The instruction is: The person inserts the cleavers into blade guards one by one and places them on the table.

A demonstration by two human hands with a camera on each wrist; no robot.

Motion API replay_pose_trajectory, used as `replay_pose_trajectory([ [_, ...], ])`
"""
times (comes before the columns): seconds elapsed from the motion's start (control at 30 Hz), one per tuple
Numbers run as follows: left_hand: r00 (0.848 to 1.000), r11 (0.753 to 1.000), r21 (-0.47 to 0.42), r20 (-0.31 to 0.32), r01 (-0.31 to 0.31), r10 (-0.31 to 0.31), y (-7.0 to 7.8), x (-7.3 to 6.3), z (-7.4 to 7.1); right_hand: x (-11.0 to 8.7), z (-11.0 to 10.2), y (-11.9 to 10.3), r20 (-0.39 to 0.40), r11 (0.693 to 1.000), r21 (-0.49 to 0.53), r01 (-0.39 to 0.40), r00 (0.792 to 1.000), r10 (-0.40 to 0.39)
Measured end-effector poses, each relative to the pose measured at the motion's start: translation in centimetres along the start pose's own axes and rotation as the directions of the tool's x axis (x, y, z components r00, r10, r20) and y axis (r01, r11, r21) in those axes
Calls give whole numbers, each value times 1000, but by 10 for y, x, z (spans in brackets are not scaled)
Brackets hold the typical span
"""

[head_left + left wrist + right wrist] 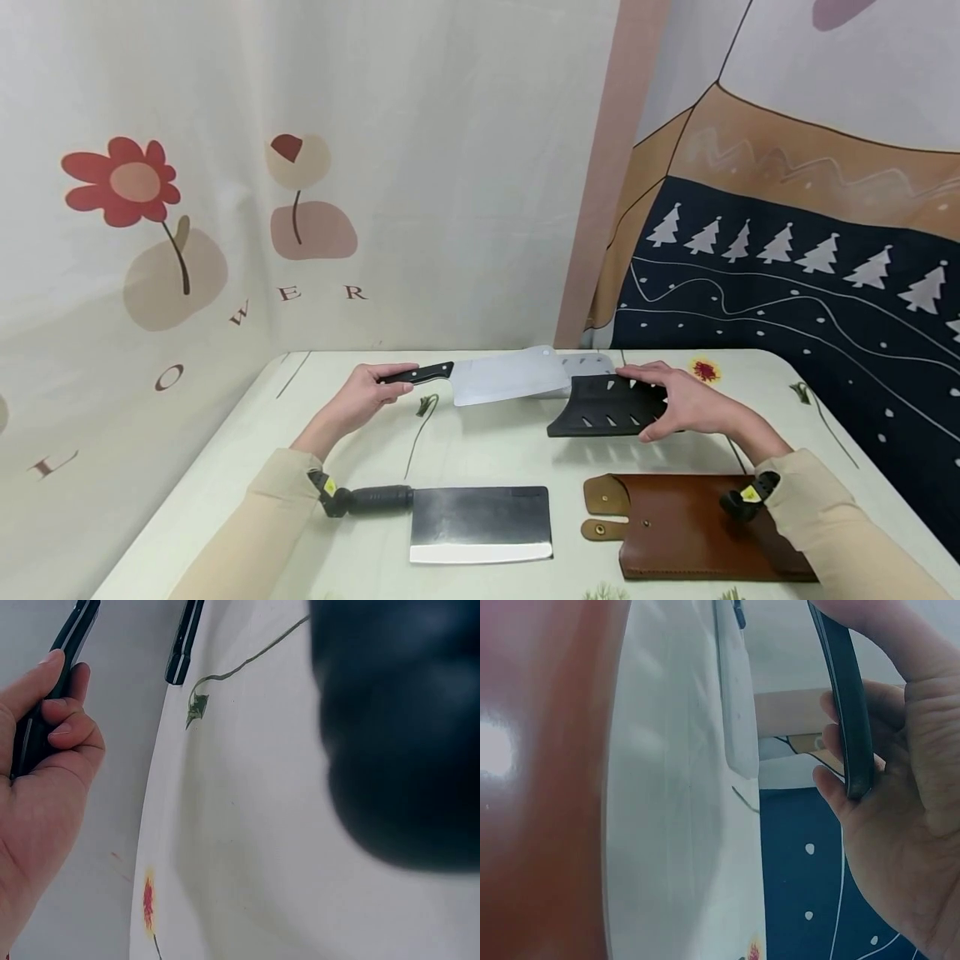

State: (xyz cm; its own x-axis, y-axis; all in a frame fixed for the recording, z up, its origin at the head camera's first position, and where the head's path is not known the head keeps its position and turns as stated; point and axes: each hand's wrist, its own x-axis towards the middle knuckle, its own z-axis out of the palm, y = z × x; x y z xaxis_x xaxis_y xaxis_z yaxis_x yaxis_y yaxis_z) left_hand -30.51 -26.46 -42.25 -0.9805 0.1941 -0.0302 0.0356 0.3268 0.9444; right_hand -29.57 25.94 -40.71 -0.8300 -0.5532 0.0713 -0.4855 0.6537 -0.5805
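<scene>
Left hand (362, 400) grips one knife (506, 379) and right hand (693, 403) holds the black cover (600, 407), both near the far edge of the surface (480, 446), the knife pointing lengthwise rightward, its wide end just beside the cover.

A broad, pale, black-handled knife (504, 377), almost level, just beside a black slotted cover (603, 407), both in the air.

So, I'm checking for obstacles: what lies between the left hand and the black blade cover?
The head view shows the silver cleaver there, gripped by the left hand and pointing toward the black blade cover; whether it touches the cover is unclear.
</scene>
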Motion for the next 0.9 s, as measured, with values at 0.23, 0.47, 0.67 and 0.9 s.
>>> replay_pose_trajectory([
  [0.23, 1000, 1000, 8, -16, -13, 14, 0, -1, 1, 3, 1, 2, -25, 1000, 7, 4, 1000, -3],
  [0.47, 999, 1000, -20, -23, -23, 22, -1, -3, 3, 3, 2, 4, -42, 1000, 2, -2, 999, 2],
  [0.67, 1000, 999, -26, -24, -21, 20, -1, -3, 4, 3, 3, 4, -52, 1000, 26, -8, 999, 9],
  [0.9, 1000, 997, -73, -19, -21, 20, -4, -2, 6, 1, 3, 4, -67, 998, 57, 8, 998, -4],
])
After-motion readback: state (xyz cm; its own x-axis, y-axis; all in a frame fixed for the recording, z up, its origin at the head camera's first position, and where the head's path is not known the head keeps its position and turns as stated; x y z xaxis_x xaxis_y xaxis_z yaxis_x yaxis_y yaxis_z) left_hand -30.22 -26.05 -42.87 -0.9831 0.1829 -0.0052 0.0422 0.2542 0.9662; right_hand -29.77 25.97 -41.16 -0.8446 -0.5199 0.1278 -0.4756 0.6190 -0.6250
